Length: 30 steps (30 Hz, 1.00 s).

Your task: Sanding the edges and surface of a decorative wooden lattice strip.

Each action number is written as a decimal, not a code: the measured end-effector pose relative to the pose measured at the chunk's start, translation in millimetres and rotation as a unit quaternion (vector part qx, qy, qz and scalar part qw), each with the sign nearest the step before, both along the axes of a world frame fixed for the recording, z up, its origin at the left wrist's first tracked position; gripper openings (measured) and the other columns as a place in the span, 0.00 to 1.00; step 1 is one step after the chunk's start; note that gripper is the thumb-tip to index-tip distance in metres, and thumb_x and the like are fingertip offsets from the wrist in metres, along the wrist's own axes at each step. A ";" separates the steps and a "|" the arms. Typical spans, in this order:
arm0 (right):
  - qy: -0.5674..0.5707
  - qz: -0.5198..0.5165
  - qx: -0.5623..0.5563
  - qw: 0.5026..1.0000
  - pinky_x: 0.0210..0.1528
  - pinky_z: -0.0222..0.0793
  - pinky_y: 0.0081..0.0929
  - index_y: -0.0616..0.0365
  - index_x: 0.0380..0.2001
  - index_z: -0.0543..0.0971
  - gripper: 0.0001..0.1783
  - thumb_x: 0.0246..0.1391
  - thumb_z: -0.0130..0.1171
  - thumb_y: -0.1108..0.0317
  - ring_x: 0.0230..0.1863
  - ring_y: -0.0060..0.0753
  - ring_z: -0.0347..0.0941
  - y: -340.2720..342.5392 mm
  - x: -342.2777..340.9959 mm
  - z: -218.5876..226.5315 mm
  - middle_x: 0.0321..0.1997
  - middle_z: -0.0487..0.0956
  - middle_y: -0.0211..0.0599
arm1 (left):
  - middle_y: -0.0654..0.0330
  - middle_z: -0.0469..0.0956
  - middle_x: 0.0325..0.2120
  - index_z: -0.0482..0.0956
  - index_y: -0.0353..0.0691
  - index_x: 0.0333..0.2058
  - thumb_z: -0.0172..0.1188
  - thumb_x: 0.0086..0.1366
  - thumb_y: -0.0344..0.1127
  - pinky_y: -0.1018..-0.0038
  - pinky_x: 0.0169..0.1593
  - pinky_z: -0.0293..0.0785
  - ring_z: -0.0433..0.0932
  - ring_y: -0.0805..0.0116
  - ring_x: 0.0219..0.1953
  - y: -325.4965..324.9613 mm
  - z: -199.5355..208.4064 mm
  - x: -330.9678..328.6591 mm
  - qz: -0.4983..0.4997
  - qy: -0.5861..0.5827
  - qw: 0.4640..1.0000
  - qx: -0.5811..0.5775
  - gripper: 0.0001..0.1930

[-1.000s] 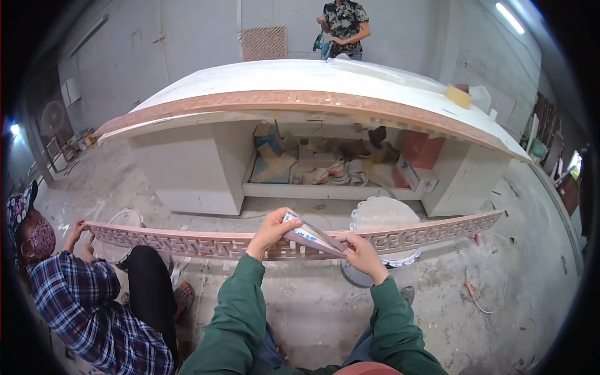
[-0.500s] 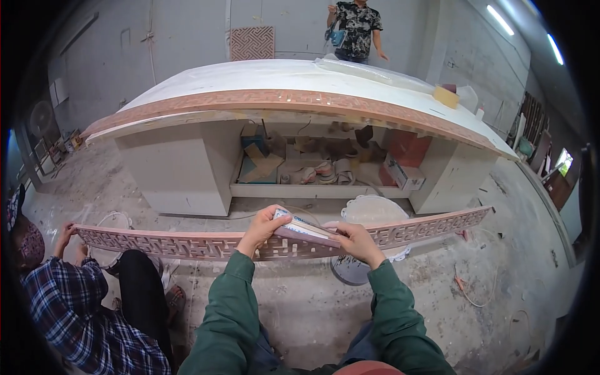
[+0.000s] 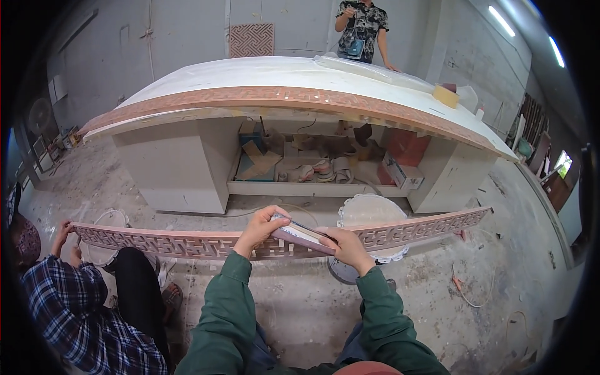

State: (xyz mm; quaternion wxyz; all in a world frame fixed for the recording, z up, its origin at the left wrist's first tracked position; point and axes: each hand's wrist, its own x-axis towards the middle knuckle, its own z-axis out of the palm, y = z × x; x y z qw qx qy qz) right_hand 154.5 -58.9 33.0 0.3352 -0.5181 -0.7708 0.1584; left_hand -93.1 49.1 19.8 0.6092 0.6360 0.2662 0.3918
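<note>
Both my hands grip a sheet of sandpaper [image 3: 304, 239], maroon on its outer face and white with blue print on its back, folded along a thin flat strip. My left hand [image 3: 260, 230] closes on its upper left end, thumb on top. On the lower right end, my right hand [image 3: 347, 247] pinches it between thumb and fingers. Right behind it lies a long pinkish wooden lattice panel [image 3: 409, 232] with a cut-out geometric pattern. A co-worker's hand [image 3: 64, 234] holds the panel's left end.
A round white-topped container [image 3: 373, 211] stands by the panel's right half. Ahead is a white table [image 3: 219, 75] bearing another lattice strip [image 3: 250, 99] and a yellow tape roll [image 3: 445, 95]. A standing person [image 3: 364, 31] is behind it; a plaid-sleeved co-worker [image 3: 69, 287] sits left.
My right hand has shifted slightly left along the sandpaper, which now shows less of its white back. The person behind the table has lowered one hand onto the tabletop.
</note>
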 end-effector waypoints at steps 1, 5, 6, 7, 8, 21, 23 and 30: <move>0.000 0.000 0.001 1.000 0.47 0.70 0.31 0.50 0.51 0.78 0.17 0.59 0.55 0.67 0.45 0.44 0.77 0.8 -0.7 -1.5 0.44 0.81 0.43 | 0.68 0.78 0.33 0.79 0.38 0.37 0.64 0.61 0.31 0.84 0.39 0.70 0.74 0.82 0.34 0.0 -0.7 0.4 0.002 -0.013 1.000 0.014 0.07; 0.059 0.047 -0.012 0.997 0.50 0.69 0.29 0.50 0.55 0.76 0.19 0.60 0.54 0.69 0.46 0.41 0.77 2.2 -3.0 0.2 0.47 0.80 0.44 | 0.68 0.79 0.33 0.80 0.39 0.38 0.64 0.61 0.30 0.84 0.38 0.71 0.75 0.82 0.33 -0.2 -3.4 0.8 0.019 -0.030 0.998 0.055 0.07; 0.060 0.054 -0.029 0.996 0.51 0.69 0.28 0.51 0.56 0.76 0.20 0.60 0.54 0.70 0.47 0.38 0.77 2.0 -3.2 1.3 0.49 0.80 0.44 | 0.68 0.79 0.33 0.80 0.39 0.38 0.64 0.61 0.30 0.84 0.38 0.71 0.75 0.82 0.33 -0.3 -2.6 0.4 0.019 -0.031 0.998 0.055 0.07; 0.060 0.054 -0.029 0.996 0.51 0.69 0.28 0.51 0.56 0.76 0.20 0.60 0.54 0.70 0.47 0.38 0.77 3.0 -3.2 0.4 0.49 0.80 0.44 | 0.68 0.79 0.33 0.80 0.39 0.38 0.64 0.61 0.30 0.84 0.38 0.71 0.75 0.82 0.34 -0.5 -1.6 -0.3 0.013 -0.027 0.999 0.038 0.07; 0.100 0.070 -0.052 0.991 0.52 0.69 0.27 0.52 0.57 0.75 0.21 0.60 0.54 0.70 0.48 0.35 0.77 4.0 -3.0 -2.2 0.49 0.80 0.43 | 0.67 0.79 0.33 0.80 0.39 0.38 0.64 0.61 0.29 0.84 0.38 0.71 0.75 0.82 0.34 -1.6 -0.5 -0.8 0.007 -0.023 1.000 0.019 0.07; 0.155 0.099 -0.091 0.979 0.59 0.65 0.25 0.59 0.57 0.74 0.21 0.60 0.55 0.70 0.55 0.31 0.74 4.1 -5.4 -7.1 0.54 0.79 0.40 | 0.68 0.79 0.27 0.81 0.39 0.34 0.67 0.58 0.33 0.84 0.34 0.70 0.74 0.81 0.30 -0.7 3.6 -3.0 0.022 0.057 0.997 0.043 0.07; 0.154 0.098 -0.092 0.979 0.59 0.64 0.26 0.58 0.56 0.75 0.20 0.60 0.54 0.70 0.55 0.31 0.73 5.2 -4.6 -10.9 0.55 0.78 0.40 | 0.67 0.78 0.27 0.80 0.39 0.34 0.68 0.57 0.32 0.83 0.36 0.70 0.74 0.80 0.31 0.4 -0.9 -2.1 0.022 0.042 0.997 0.057 0.07; 0.161 0.071 -0.070 0.982 0.54 0.66 0.25 0.60 0.53 0.76 0.19 0.61 0.53 0.68 0.49 0.28 0.74 8.4 -7.3 -18.1 0.49 0.80 0.37 | 0.64 0.79 0.29 0.80 0.38 0.32 0.69 0.55 0.29 0.81 0.37 0.73 0.77 0.77 0.33 -3.7 4.1 -3.7 0.013 0.034 0.999 0.017 0.08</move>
